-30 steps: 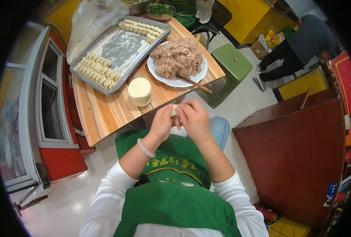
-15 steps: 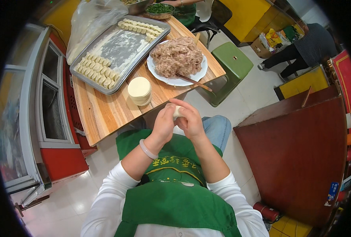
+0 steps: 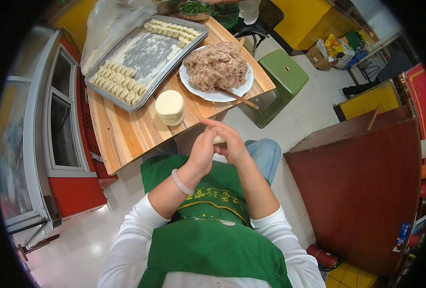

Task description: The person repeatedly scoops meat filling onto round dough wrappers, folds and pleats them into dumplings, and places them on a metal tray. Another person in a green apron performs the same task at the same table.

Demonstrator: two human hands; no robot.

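Both my left hand [image 3: 204, 150] and my right hand [image 3: 231, 141] are closed together around a small pale dumpling [image 3: 218, 139] over my lap, just off the table's near edge. Only a bit of its dough shows between the fingers. Ahead of my left hand stands a stack of round dumpling wrappers [image 3: 170, 106]. Beyond my right hand, a white plate [image 3: 208, 97] bears a large mound of minced meat filling [image 3: 215, 67], with a wooden stick [image 3: 237, 98] poking out toward me. Rows of finished dumplings [image 3: 118, 82] lie at two ends of a floured metal tray [image 3: 148, 98].
The wooden table [image 3: 122, 139] holds a clear plastic bag [image 3: 110, 33] and a bowl of chopped greens [image 3: 195, 9] at the back. A green stool [image 3: 285, 72] stands right of it. A dark red wooden counter [image 3: 356, 192] is at right, a glass-door fridge [image 3: 30, 134] at left.
My fingers have pressed closer over the dumpling, covering more of it. At the far right the person has moved further away, mostly behind the counter.
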